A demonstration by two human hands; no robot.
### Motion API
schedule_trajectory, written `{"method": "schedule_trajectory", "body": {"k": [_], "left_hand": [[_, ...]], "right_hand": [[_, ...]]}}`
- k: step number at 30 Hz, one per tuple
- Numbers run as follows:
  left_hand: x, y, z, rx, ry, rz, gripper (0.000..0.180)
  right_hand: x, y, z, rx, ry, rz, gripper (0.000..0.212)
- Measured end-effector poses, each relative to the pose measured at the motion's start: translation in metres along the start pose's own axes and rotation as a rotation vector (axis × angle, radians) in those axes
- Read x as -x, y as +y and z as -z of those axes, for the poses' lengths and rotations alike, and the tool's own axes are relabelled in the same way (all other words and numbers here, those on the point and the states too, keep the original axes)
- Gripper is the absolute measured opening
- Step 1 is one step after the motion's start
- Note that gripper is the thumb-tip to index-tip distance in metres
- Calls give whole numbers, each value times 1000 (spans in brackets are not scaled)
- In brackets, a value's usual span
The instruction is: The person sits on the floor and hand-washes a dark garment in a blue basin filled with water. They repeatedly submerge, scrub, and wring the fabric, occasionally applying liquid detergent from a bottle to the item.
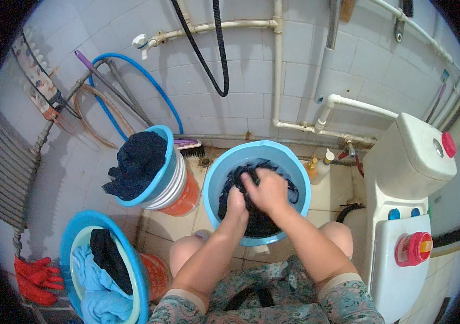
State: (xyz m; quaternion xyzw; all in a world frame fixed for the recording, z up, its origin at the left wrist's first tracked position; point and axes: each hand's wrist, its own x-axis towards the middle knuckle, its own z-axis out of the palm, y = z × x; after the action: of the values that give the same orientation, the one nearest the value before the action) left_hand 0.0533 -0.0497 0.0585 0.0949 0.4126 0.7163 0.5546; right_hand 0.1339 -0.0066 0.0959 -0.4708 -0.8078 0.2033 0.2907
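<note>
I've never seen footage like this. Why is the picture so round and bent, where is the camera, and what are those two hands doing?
There is no machine here: a person wears a wide fisheye camera on the head, looking down, so straight edges curve. The left hand and right hand press into a dark wet garment inside a blue bucket on the tiled floor. To the left, another blue bucket holds dark clothes, and a blue basin holds light blue and black cloth. A white toilet stands on the right.

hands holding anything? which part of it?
Both: left hand and right hand grip a dark wet cloth garment by its bunched middle, inside the light blue plastic bucket.
</note>
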Motion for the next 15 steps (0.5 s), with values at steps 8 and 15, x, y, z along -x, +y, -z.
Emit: {"method": "schedule_trajectory", "body": {"k": [8,15], "left_hand": [[-41,37,40,-530,51,5,44],[-33,29,31,-630,-398,62,26]], "right_hand": [[-24,74,19,202,-517,-289,65],[0,84,-15,-2,-706,117,105]]}}
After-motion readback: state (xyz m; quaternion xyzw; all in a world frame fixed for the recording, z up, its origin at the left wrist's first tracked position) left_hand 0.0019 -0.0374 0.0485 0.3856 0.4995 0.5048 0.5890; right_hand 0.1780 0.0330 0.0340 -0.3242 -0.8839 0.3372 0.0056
